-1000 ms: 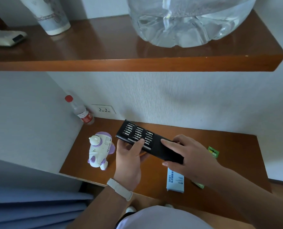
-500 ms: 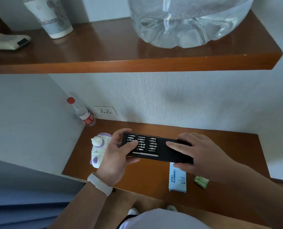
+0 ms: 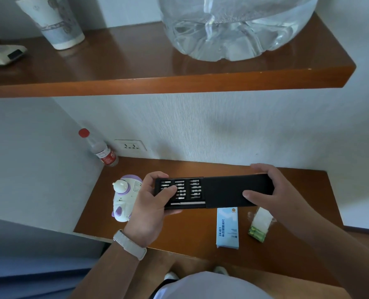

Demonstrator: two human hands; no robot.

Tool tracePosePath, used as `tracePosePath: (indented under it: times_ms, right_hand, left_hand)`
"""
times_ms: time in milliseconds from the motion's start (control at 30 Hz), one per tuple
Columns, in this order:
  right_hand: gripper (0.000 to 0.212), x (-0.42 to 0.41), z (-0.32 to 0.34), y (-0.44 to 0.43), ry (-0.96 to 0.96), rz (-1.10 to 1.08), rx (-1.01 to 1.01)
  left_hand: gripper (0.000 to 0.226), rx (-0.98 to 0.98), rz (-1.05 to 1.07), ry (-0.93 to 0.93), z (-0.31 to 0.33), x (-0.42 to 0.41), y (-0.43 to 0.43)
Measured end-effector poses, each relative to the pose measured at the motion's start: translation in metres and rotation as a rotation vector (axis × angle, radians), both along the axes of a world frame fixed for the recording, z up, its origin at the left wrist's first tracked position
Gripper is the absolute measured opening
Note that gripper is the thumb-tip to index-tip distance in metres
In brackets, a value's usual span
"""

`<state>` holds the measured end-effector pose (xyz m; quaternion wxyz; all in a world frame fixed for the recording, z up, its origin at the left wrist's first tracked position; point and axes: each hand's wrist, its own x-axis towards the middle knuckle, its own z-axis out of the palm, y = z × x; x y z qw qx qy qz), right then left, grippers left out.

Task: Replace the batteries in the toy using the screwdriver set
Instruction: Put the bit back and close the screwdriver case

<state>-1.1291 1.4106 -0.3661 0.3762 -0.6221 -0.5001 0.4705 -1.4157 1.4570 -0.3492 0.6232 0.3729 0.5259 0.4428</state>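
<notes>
I hold the black screwdriver set (image 3: 218,192) level above the lower wooden shelf (image 3: 200,251). Its inner tray is slid out to the left and shows rows of silver bits and a thin driver handle. My left hand (image 3: 151,209) grips the tray end, thumb lying across the bits. My right hand (image 3: 272,190) grips the black sleeve at the right end. The white and purple toy (image 3: 123,198) stands on the shelf just left of my left hand, partly hidden by it. A pack of green batteries (image 3: 258,227) lies on the shelf below my right hand.
A light blue box (image 3: 227,228) lies beside the batteries. A red-capped bottle (image 3: 101,149) leans in the back left corner by a wall socket (image 3: 130,145). The upper shelf (image 3: 179,83) overhangs, bearing a large water jug (image 3: 233,24), a paper cup (image 3: 54,20) and a white device (image 3: 2,53).
The set has turned level from a tilt. The tray has slid further out to the left, and my right hand has moved along the sleeve to its right end.
</notes>
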Motion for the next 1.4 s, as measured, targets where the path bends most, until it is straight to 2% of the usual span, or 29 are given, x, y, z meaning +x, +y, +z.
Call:
tracePosePath:
  times_ms: [100,267,500,667,933,1200,1300,1400]
  right_hand:
    - [0.053,-0.003,-0.001,-0.002,0.101,-0.07,-0.026]
    - [0.045,-0.01,-0.004,-0.004,0.134,-0.061,-0.034]
    - [0.042,-0.029,-0.007,0.0,0.059,-0.059,0.012]
    - [0.042,-0.036,-0.007,0.004,0.031,-0.046,0.014]
    - [0.044,-0.059,-0.013,0.006,0.087,0.017,0.001]
    - [0.048,-0.087,-0.024,0.003,-0.055,-0.019,0.008]
    - [0.044,-0.091,-0.026,0.006,-0.097,0.006,-0.015]
    - [0.031,-0.087,-0.025,0.013,-0.06,0.085,-0.066]
  left_hand:
    - [0.031,0.02,-0.01,0.016,-0.002,0.005,-0.001]
    - [0.031,0.002,-0.008,0.021,-0.009,0.008,-0.004]
    - [0.039,-0.033,-0.009,-0.009,-0.019,0.015,-0.011]
    - [0.022,-0.049,-0.002,0.004,-0.023,0.014,-0.012]
    - [0.032,-0.088,-0.031,0.046,-0.036,0.018,-0.016]
    - [0.043,-0.092,-0.082,0.095,-0.042,0.023,-0.013]
    - [0.038,-0.075,-0.079,0.113,-0.043,0.021,-0.008]
    - [0.039,-0.072,-0.099,0.119,-0.039,0.019,0.001]
